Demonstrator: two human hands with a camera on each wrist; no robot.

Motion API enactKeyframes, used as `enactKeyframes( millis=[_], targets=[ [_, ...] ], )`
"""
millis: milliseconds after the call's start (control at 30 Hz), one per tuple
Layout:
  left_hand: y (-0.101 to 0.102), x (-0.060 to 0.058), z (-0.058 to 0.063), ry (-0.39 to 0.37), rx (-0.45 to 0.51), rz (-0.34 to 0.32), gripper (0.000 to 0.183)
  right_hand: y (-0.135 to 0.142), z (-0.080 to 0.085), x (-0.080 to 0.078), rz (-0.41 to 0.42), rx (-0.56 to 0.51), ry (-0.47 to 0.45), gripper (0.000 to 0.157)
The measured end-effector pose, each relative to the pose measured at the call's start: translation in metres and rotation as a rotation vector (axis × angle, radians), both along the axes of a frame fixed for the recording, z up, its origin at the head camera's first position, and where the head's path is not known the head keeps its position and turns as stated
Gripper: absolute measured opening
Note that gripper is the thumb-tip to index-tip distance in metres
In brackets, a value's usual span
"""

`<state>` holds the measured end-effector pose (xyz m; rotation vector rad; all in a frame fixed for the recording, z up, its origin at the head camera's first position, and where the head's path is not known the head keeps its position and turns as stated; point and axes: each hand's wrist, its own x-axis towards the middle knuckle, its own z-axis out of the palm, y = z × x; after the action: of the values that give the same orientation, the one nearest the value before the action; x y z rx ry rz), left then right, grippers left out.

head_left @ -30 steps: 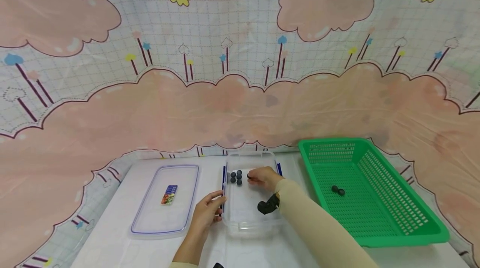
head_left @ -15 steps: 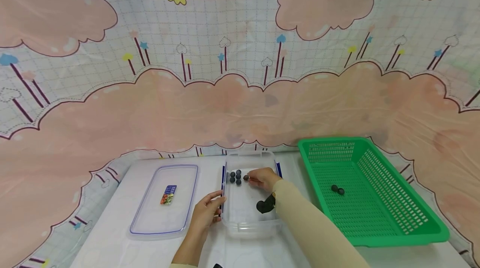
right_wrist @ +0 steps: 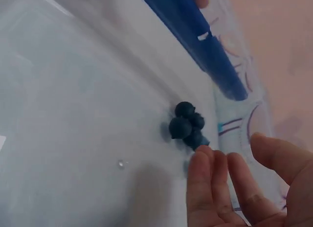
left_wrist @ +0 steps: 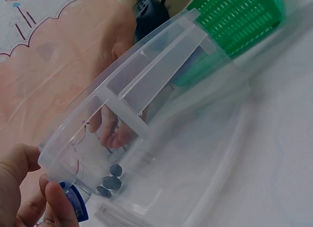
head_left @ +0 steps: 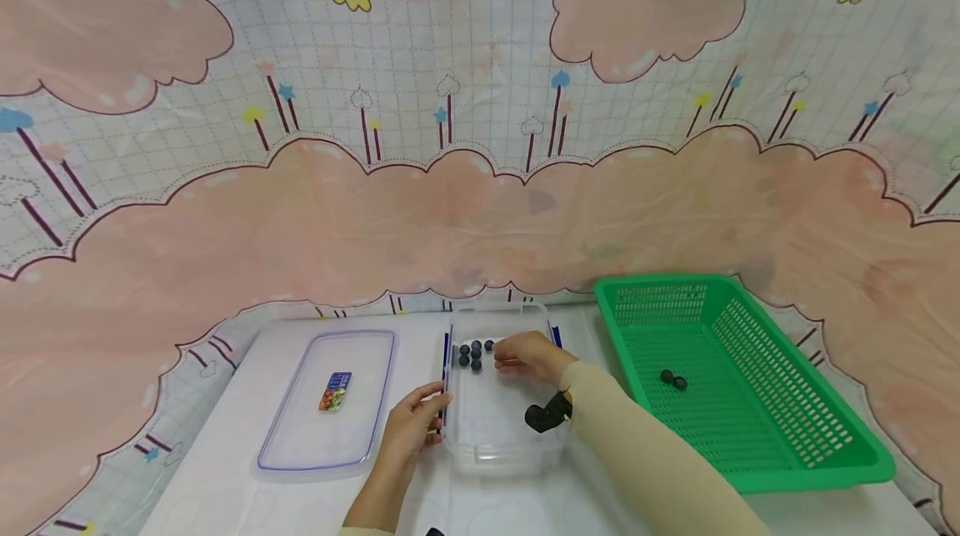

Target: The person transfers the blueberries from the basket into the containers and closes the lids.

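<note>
A see-through box (head_left: 487, 415) stands mid-table, its far wall close to the patterned cloth (head_left: 450, 219) that rises behind the table (head_left: 217, 469). On its left, a strip of table separates it from the lid (head_left: 318, 436); on its right, a narrower strip separates it from the green basket (head_left: 742, 436), whose right rim reaches over the table's right edge. Inside the box, the floor gives room between the dark balls (head_left: 476, 354) and the near wall, while the balls themselves sit near the left wall, toward the far end.

The left hand (head_left: 412, 423) holds the box's left side, thumb at the rim and fingers beside the blue latch (left_wrist: 77, 203). The right hand (head_left: 528, 355) reaches into the box with its fingers extended and the thumb apart from them; nothing shows between them, and the fingertips are just beside the balls.

Counted from the head view, six balls show in the box: five bunched together and one just to their right. Two more (head_left: 673, 379) lie side by side in the basket. There is one lid, bearing one label (head_left: 335, 391) with white characters on blue above a colourful picture; the writing is too small to read.
</note>
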<state>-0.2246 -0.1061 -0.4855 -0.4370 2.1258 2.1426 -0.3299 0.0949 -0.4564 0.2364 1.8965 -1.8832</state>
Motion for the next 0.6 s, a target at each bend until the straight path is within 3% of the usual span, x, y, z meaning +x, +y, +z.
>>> enactKeyframes(
  millis=[133, 333, 500, 600],
  targets=[
    [-0.001, 0.001, -0.001, 0.001, 0.006, -0.001, 0.047, 0.01, 0.014, 0.008, 0.105, 0.011, 0.074, 0.039],
    [0.0, 0.001, -0.001, 0.009, 0.007, 0.018, 0.044, 0.042, 0.036, 0.012, 0.122, -0.028, 0.147, 0.046],
    [0.0, 0.002, -0.001, 0.006, 0.012, 0.015, 0.044, 0.099, 0.05, 0.02, 0.177, 0.088, 0.31, 0.047],
    [0.0, 0.002, -0.001, 0.012, 0.011, 0.009, 0.046, 0.142, 0.054, 0.028, 0.171, 0.171, 0.349, 0.05]
  ],
)
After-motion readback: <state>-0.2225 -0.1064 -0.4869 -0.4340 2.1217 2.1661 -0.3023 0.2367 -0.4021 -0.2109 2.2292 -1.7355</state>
